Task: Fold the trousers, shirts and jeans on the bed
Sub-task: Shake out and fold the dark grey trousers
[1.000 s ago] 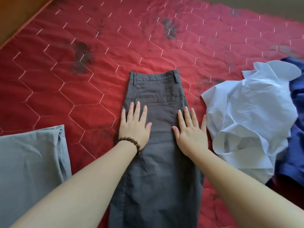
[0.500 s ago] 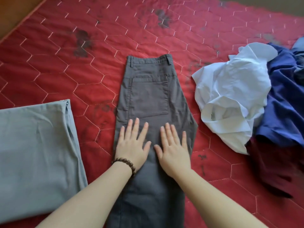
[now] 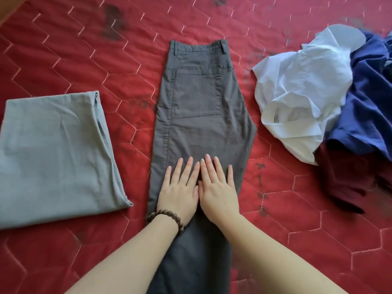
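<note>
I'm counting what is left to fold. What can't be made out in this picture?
- Grey trousers, head view: the leg ends run off the bottom edge, and both forearms cover part of the legs.
- Blue garment: cut off by the right edge and partly under the white shirt, so its type is unclear.
- Maroon cloth: dark and blurred; can't tell if it's one item or more.

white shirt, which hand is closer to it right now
Right. The right hand lies flat on the grey trousers, on the side towards the white shirt. The left hand lies just beyond it, further from the shirt. Neither touches it.
</note>
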The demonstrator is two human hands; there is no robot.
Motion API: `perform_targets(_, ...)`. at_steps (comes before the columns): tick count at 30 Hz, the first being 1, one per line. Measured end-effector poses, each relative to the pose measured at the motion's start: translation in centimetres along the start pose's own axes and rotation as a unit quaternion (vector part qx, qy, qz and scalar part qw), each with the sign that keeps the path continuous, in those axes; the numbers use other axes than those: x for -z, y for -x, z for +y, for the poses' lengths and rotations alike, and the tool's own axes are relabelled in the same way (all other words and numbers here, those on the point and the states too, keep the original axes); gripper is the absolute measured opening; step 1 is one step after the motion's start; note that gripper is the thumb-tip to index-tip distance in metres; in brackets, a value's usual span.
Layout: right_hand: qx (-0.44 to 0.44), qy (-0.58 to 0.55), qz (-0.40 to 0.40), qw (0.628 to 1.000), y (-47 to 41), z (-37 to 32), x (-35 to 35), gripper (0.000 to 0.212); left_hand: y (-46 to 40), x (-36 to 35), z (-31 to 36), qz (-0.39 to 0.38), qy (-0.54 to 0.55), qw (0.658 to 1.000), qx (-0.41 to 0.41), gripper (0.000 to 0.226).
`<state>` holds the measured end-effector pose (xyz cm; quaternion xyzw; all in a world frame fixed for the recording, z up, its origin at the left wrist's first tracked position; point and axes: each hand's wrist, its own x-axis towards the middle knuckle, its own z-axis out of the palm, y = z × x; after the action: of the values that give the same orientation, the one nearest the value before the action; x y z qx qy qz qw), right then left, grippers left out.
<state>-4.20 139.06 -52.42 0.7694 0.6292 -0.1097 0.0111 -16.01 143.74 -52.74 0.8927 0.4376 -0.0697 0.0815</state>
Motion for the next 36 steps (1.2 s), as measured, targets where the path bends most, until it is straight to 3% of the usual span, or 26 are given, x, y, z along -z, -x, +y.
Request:
perform_targets(3, -0.048, 0.008, -0.009, 0.999, 2.4, -0.6, -1.0, 0.061, 3.1, -0.4, -0.7, -0.006, 0.004, 1.000, 0.008, 0.063)
perform_targets(11, -0.077, 0.012, -0.016, 0.997, 10.4, -4.4, -2.3, 0.059, 11.4, -1.3, -0.9, -0.022, 0.015, 1.000, -0.017, 0.067)
perform_targets(30, -0.048, -0.009, -0.031, 0.998, 31.9, -9.1, -6.5, 0.059, 31.8, -5.9, 2.7, -0.014, 0.024, 0.999, 0.035, 0.070)
perform_targets(36, -0.058, -0.034, -0.056, 0.996, 35.8, -10.1, -6.1, 0.063, 35.7, -5.2, 3.3, -0.066, 0.036, 0.997, 0.026, 0.073)
